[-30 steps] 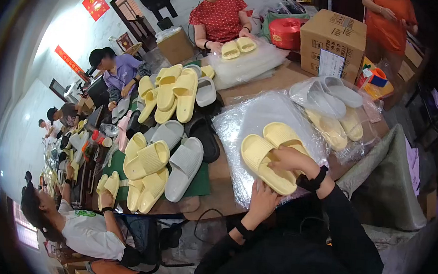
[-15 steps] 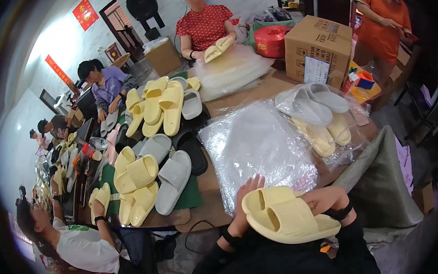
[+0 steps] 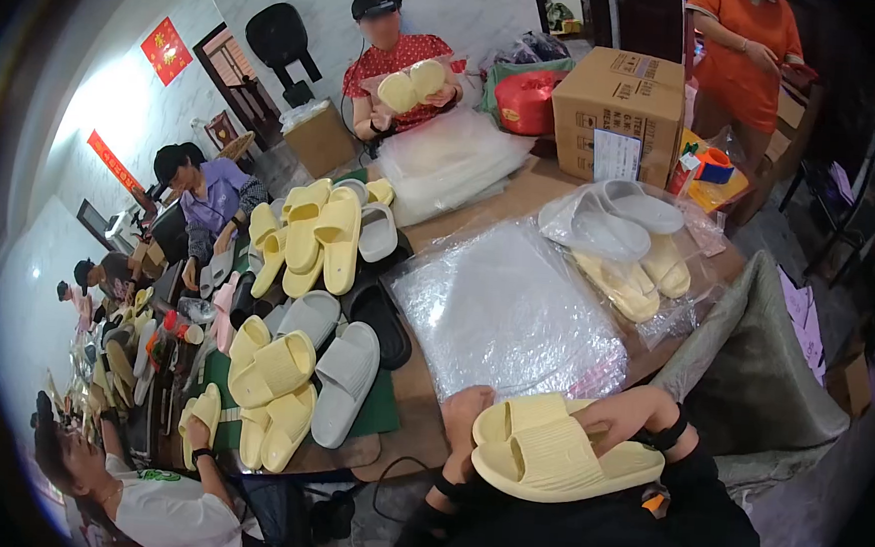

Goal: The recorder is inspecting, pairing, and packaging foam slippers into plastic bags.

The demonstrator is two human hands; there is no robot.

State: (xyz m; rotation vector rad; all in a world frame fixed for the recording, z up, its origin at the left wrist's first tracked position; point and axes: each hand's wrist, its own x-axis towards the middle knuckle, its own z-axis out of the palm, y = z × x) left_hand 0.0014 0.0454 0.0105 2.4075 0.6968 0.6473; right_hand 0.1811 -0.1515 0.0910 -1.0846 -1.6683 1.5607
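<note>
right hand: grip's closed around the yellow slipper pair
left hand: fingers curled by the near edge of the clear bags, right next to the slippers' toe end; honestly can't tell if that grip's got anything
slipper spot: near edge of the bench, close to the person's body
bag pile: lying flat, just past both hands
bagged slippers: grey and yellow, beyond the pile toward the right
</note>
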